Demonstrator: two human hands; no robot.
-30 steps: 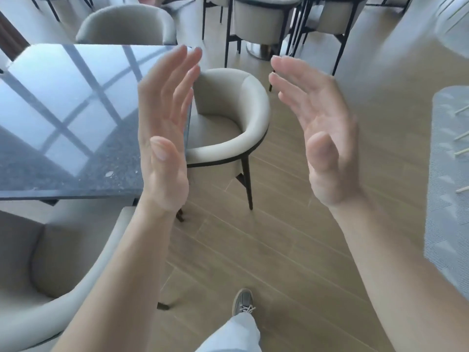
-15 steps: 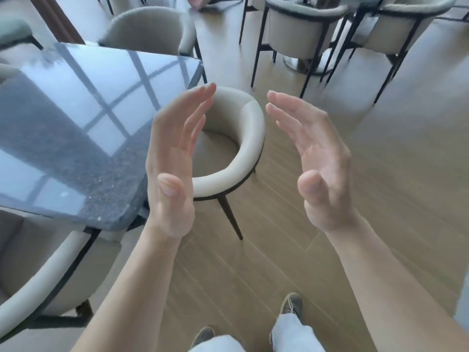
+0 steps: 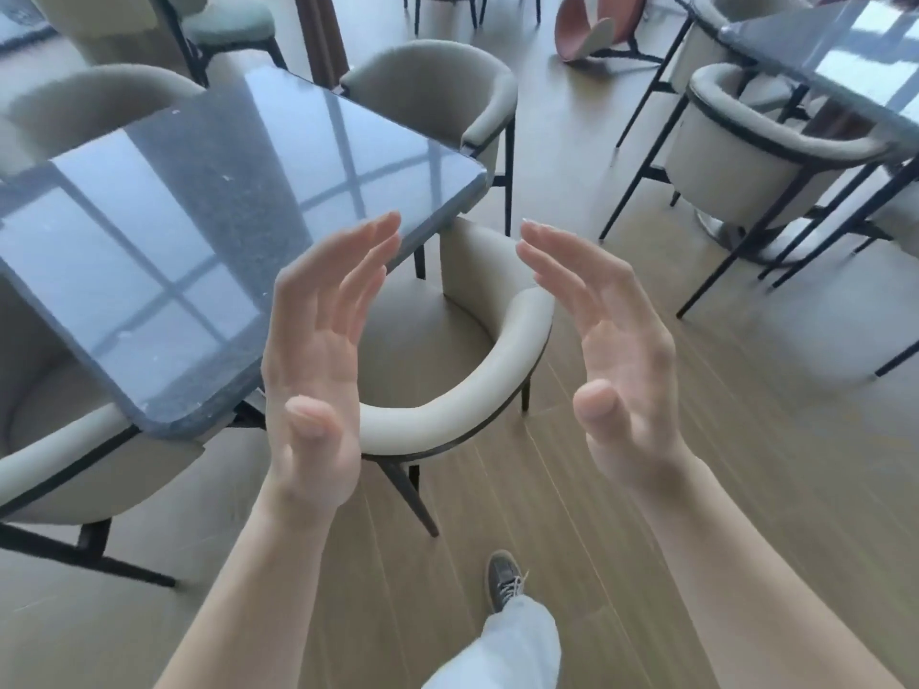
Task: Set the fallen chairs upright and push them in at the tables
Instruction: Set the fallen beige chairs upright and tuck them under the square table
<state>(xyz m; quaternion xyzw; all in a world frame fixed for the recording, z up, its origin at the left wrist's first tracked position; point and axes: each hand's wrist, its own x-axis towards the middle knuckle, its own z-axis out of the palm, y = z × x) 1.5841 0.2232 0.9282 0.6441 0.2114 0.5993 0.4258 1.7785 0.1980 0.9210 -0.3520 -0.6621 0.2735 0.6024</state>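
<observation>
Head view, left hand (image 3: 318,360) and right hand (image 3: 616,350) open, palms facing, holding nothing, upright cream chair (image 3: 477,390) between them at 12 o'clock, tucked at dark table (image 3: 209,211).

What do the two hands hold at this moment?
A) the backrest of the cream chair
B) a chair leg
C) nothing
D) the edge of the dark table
C: the left hand and the right hand are open, fingers straight, palms facing each other, gripping nothing above the cream chair.

no readable text, labels, brands, numbers or signs on any surface in view
</observation>
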